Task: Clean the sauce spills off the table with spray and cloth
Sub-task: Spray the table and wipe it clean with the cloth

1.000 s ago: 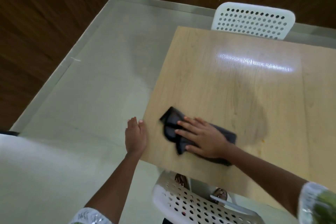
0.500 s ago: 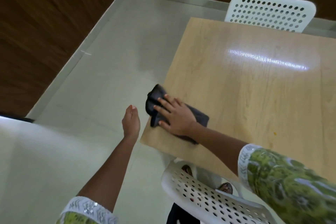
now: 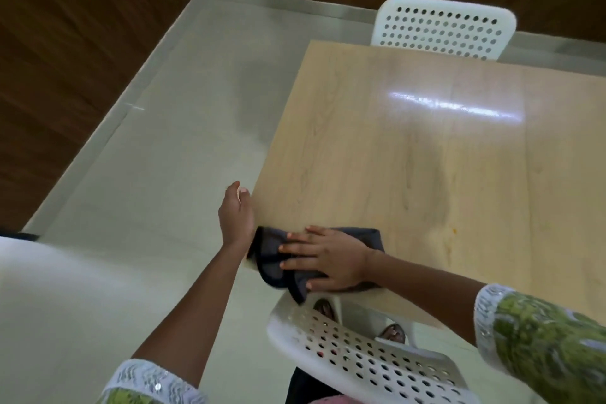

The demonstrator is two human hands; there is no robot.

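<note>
A dark grey cloth (image 3: 272, 259) lies at the near left corner of the light wooden table (image 3: 410, 154), part of it hanging over the edge. My right hand (image 3: 324, 259) presses flat on the cloth with fingers spread. My left hand (image 3: 236, 215) is against the table's left edge beside the cloth, cupped just below the tabletop, holding nothing that I can see. A small orange sauce spot (image 3: 454, 230) sits on the table to the right of the cloth. No spray bottle is in view.
A white perforated chair (image 3: 367, 361) stands at the table's near side, right below my right arm. A second white chair (image 3: 442, 28) is at the far side. Pale floor (image 3: 164, 174) lies to the left, bounded by a dark wooden wall.
My right hand has slid the cloth leftward then toward me, to the table's near left corner, where it now overhangs the edge. My left hand has stayed at the table's left edge.
</note>
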